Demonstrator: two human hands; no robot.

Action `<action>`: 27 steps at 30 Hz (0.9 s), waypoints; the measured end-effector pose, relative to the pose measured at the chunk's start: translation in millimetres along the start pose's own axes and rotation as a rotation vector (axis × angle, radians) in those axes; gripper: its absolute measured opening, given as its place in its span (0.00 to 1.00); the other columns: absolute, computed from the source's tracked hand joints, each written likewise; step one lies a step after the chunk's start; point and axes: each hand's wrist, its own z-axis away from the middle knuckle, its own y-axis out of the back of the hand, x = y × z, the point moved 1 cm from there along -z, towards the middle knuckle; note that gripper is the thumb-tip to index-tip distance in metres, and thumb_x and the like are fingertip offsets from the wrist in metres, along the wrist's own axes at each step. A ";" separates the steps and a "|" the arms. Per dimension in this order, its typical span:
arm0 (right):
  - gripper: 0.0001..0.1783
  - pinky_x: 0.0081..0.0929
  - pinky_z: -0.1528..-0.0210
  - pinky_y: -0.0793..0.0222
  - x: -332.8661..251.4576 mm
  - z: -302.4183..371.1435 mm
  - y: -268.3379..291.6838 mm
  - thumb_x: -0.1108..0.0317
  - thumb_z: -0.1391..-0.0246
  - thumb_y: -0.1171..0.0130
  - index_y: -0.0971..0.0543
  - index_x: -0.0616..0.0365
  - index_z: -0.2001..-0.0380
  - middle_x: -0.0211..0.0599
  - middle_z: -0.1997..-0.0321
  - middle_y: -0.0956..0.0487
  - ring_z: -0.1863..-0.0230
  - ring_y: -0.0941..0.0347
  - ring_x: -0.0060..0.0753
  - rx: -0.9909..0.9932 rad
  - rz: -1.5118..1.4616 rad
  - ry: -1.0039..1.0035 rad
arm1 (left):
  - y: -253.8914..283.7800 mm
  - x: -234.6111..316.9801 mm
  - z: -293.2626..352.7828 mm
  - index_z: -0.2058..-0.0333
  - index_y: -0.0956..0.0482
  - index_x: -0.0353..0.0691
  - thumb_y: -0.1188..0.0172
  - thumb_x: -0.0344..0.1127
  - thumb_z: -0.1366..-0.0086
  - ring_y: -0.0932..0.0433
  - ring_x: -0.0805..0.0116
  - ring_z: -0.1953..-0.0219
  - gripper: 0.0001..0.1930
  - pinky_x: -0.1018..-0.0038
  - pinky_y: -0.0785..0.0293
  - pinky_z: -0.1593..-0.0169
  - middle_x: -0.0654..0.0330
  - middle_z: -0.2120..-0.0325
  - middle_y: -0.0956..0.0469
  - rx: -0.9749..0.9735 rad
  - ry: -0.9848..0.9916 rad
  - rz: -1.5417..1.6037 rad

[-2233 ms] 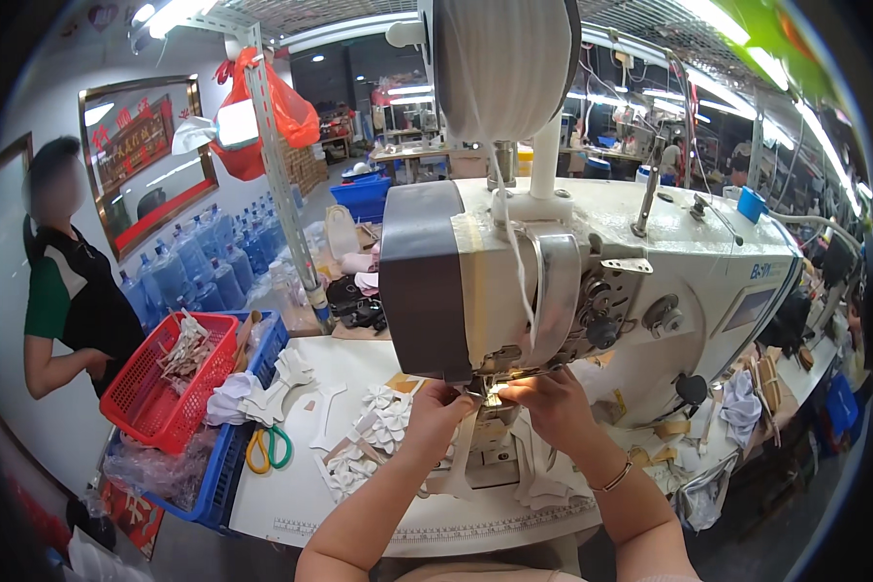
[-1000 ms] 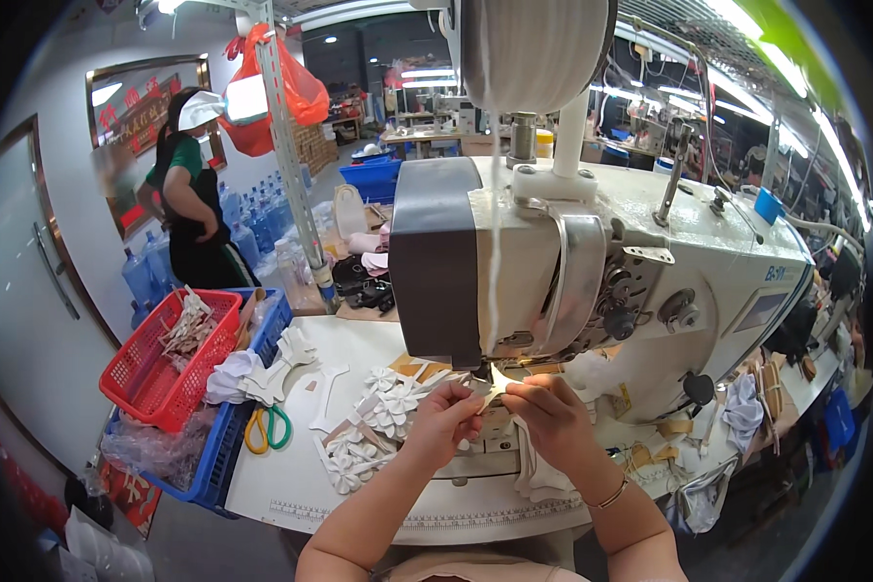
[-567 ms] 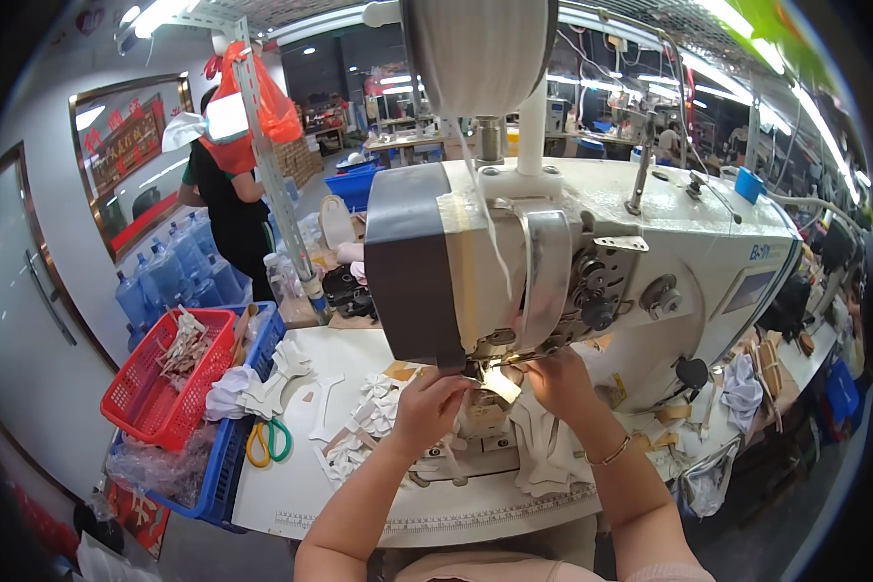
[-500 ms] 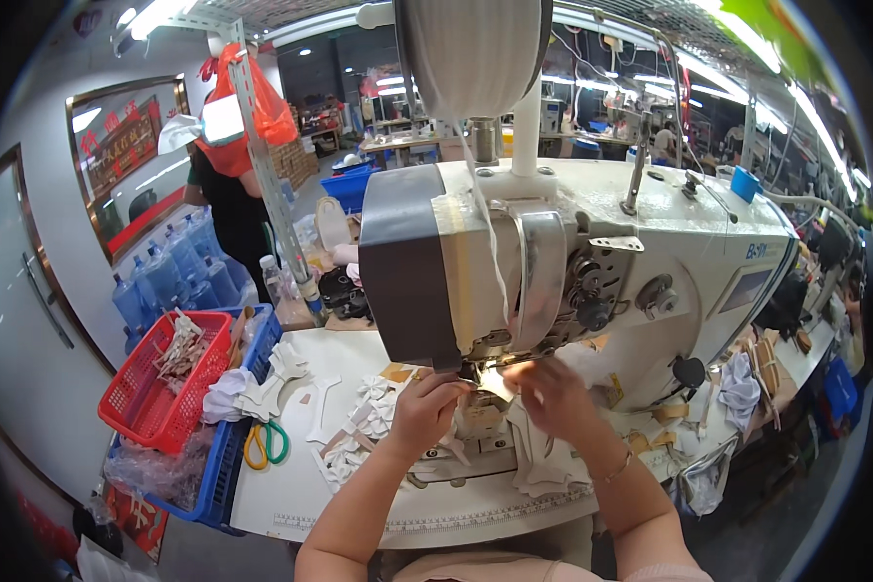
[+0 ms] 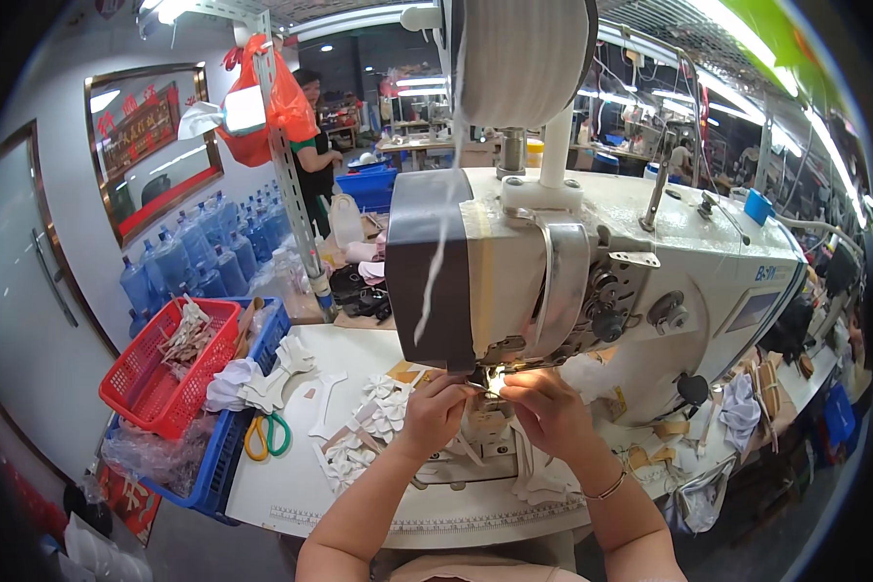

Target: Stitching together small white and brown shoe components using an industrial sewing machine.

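The left hand, angled inward, pinches a small white piece beneath the sewing machine; just beside it the right hand slants inward, fingers curled, its grip too hidden to tell open from closed.

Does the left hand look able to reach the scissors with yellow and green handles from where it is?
Probably yes: the uncovered scissors handles lie left of the left hand. Only low-lying white pieces sit between, though the hand would first have to leave the needle area of the sewing machine.
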 end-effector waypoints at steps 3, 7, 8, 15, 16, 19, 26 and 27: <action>0.14 0.33 0.58 0.27 -1.2 0.8 -2.8 0.78 0.57 0.39 0.25 0.55 0.64 0.33 0.60 0.25 0.59 0.26 0.41 0.056 -0.009 -0.018 | -1.8 -1.5 2.0 0.72 0.22 0.38 0.42 0.19 0.52 0.24 0.56 0.67 0.08 0.69 0.27 0.64 0.56 0.70 0.22 0.015 0.025 0.025; 0.13 0.33 0.58 0.27 1.1 -0.8 -1.6 0.78 0.56 0.40 0.24 0.55 0.64 0.35 0.61 0.24 0.59 0.25 0.42 0.060 -0.065 -0.040 | -3.6 -1.3 3.0 0.71 0.22 0.37 0.43 0.20 0.50 0.24 0.56 0.67 0.07 0.70 0.26 0.65 0.55 0.70 0.22 0.017 0.057 0.042; 0.13 0.33 0.58 0.27 1.9 -0.5 -1.7 0.78 0.56 0.40 0.24 0.55 0.64 0.36 0.61 0.23 0.59 0.25 0.43 0.063 -0.080 -0.045 | -4.4 0.0 3.0 0.71 0.22 0.37 0.43 0.20 0.50 0.24 0.56 0.67 0.07 0.70 0.26 0.65 0.55 0.70 0.22 0.017 0.057 0.044; 0.15 0.33 0.57 0.28 1.0 0.2 -5.6 0.83 0.56 0.42 0.23 0.57 0.63 0.41 0.60 0.22 0.59 0.24 0.44 0.101 -0.147 -0.075 | -4.5 -0.6 3.7 0.71 0.22 0.36 0.44 0.20 0.49 0.23 0.56 0.67 0.07 0.70 0.26 0.65 0.54 0.69 0.22 0.016 0.056 0.033; 0.15 0.33 0.57 0.28 0.6 0.0 -5.8 0.83 0.56 0.42 0.23 0.57 0.63 0.41 0.60 0.22 0.59 0.24 0.44 0.102 -0.146 -0.076 | -4.5 -0.8 3.9 0.71 0.22 0.36 0.44 0.20 0.49 0.23 0.56 0.67 0.07 0.70 0.26 0.65 0.54 0.69 0.22 0.017 0.059 0.033; 0.15 0.33 0.57 0.28 -0.5 -0.7 -6.7 0.83 0.56 0.43 0.23 0.57 0.63 0.42 0.60 0.22 0.59 0.24 0.45 0.101 -0.154 -0.071 | -1.8 -0.4 3.3 0.71 0.22 0.36 0.44 0.20 0.49 0.23 0.56 0.67 0.06 0.70 0.26 0.65 0.54 0.69 0.22 0.009 0.050 0.027; 0.16 0.33 0.56 0.28 -4.7 3.7 -3.1 0.83 0.57 0.43 0.23 0.56 0.63 0.40 0.59 0.23 0.58 0.25 0.46 0.084 -0.102 -0.062 | -1.6 3.6 3.3 0.70 0.22 0.37 0.44 0.20 0.49 0.24 0.57 0.67 0.07 0.69 0.27 0.65 0.54 0.69 0.23 0.014 0.021 0.023; 0.16 0.33 0.56 0.28 -3.3 7.4 -2.1 0.82 0.57 0.43 0.23 0.56 0.62 0.39 0.59 0.23 0.57 0.26 0.45 0.079 -0.084 -0.060 | -5.3 1.7 4.5 0.71 0.22 0.37 0.42 0.19 0.51 0.23 0.57 0.69 0.08 0.70 0.26 0.67 0.53 0.69 0.23 0.022 0.006 0.006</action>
